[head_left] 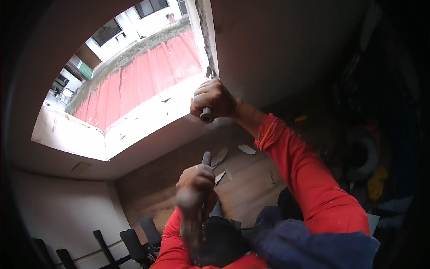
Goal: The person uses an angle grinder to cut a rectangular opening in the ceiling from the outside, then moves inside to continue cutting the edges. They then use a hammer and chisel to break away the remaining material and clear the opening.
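Note:
My right hand is wrapped round a chisel, whose round butt end points back toward me. The hand is up at the lower inner corner of the window opening, and a dark metal part shows just beyond it against the chipped frame. Below it and closer to me, my left hand is closed round what looks like a hammer. The ridged end of its handle juts out past the fist, while its head is smeared by motion. The two hands are apart.
Broken white pieces lie on the brown floor under the window. Black padded bars stand at lower left. Yellow gloves and dim clutter are at right. Outside lies a red corrugated roof.

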Available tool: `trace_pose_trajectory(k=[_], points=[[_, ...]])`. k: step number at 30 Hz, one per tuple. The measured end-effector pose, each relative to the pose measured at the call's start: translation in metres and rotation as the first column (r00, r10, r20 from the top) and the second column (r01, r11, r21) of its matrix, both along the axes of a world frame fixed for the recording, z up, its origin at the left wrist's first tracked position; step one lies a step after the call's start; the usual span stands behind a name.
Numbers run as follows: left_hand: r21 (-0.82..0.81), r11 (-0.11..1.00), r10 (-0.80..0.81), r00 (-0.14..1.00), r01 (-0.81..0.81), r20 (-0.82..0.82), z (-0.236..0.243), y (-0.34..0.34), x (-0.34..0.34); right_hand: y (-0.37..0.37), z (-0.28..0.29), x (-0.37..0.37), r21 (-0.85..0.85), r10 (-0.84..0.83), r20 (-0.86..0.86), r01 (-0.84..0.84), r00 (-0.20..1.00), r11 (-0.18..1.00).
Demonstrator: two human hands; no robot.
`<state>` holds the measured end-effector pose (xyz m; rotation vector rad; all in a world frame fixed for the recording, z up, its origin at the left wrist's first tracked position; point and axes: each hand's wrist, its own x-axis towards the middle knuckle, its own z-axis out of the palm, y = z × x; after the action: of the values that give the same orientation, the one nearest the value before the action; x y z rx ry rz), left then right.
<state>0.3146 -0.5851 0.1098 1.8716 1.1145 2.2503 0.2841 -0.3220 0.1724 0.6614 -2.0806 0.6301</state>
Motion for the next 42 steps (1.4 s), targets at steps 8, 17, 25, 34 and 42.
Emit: trace_pose_trajectory(k=[8, 17, 25, 34, 42], points=[[-0.355, 0.92, 0.289, 0.902, -0.168, 0.321, -0.038, -0.023, 0.004, -0.039, -0.002, 0.006, 0.111, 0.315, -0.091, -0.305, 0.945, 0.946], [-0.49, 0.85, 0.412, 0.821, -0.191, 0.395, -0.022, -0.069, -0.002, -0.034, 0.049, 0.011, 0.19, -0.001, -0.149, 0.029, 0.989, 0.981], [-0.335, 0.927, 0.279, 0.908, -0.17, 0.313, 0.006, -0.025, -0.01, -0.017, 0.064, 0.008, 0.171, -0.034, -0.233, 0.075, 0.972, 0.982], [0.031, 0.944, 0.327, 0.919, -0.329, -0.218, 0.027, -0.003, -0.009, -0.013, 0.051, 0.006, 0.127, -0.047, -0.295, 0.088, 0.954, 0.988], [-0.077, 0.972, 0.209, 0.965, -0.223, -0.157, 0.001, -0.005, -0.006, -0.008, 0.05, 0.013, 0.098, 0.0, -0.257, 0.026, 0.966, 0.995]])
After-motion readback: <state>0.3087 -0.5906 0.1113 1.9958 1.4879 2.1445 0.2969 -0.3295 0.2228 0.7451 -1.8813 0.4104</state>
